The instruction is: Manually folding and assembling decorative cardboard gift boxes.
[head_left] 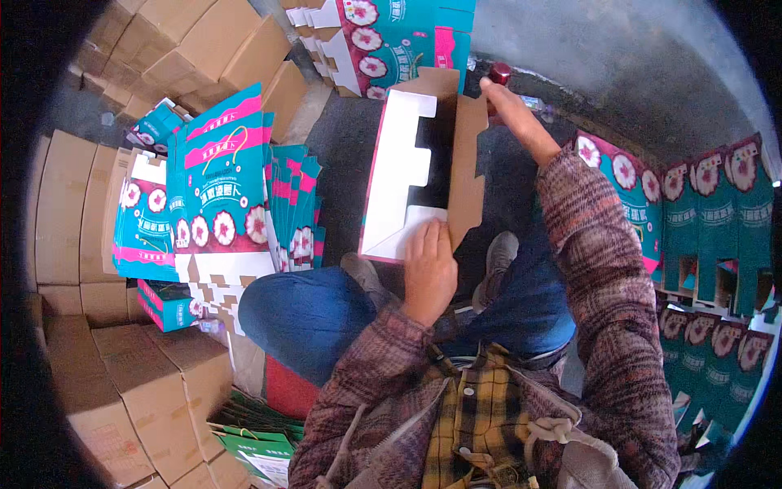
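Left hand (430,273): head view; fingers laid close together on the near white flap (407,232); I cannot tell whether my thumb pinches from beneath.
Right hand (519,118): reaches the far right corner, by the top of the brown side flap (467,183); fingertips near a dark red round thing (498,74); grip on the flap cannot be told.
Carton (394,155): between my hands, over the dark floor (336,134), mouth up.
Done: carton opened out, walls spread around a dark hollow.
Left to do, my judgement: mouth not closed; brown side flap and far brown flap (438,81) not folded across. Far end hidden.
Stock: teal printed stack (218,183) at left, looking flat, plus a far stack (403,49); by my reading, many remain unformed.
Right side: teal cartons in rows (710,216); whether finished or filled, cannot tell.
Overall estimate: this carton partway, batch well short of complete.
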Motion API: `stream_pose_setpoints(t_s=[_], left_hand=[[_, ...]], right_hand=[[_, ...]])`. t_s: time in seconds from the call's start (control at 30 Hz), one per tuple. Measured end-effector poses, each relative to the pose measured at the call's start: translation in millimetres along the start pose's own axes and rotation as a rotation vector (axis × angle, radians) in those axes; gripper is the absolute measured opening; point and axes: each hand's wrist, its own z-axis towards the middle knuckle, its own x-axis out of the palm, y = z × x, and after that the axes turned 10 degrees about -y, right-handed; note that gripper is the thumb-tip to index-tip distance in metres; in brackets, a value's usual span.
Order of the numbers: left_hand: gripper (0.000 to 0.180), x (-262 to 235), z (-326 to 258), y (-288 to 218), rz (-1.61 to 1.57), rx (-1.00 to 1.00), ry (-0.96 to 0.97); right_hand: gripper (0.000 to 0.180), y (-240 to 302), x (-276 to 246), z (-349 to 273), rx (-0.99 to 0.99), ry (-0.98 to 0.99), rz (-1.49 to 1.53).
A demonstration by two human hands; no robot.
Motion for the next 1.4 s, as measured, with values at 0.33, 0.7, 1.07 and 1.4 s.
stream_pose_setpoints(t_s=[0.33,0.7,1.07,1.4], left_hand=[[0.027,-52,-22,58,-0.091,-0.066,0.02],[0.053,-24,-9,65,0.2,-0.203,-0.243],[0.057,-21,-6,71,0.161,-0.069,-0.02],[0.053,-37,-6,72,0.123,-0.112,-0.257]], right_hand=[[0.078,17,-7,-16,0.08,0.588,-0.104],[0.084,-7,28,-42,-0.95,0.309,-0.61],[0.066,-22,47,-37,-1.025,0.524,-0.877],[0.054,-17,27,-36,-0.944,0.49,-0.608]])
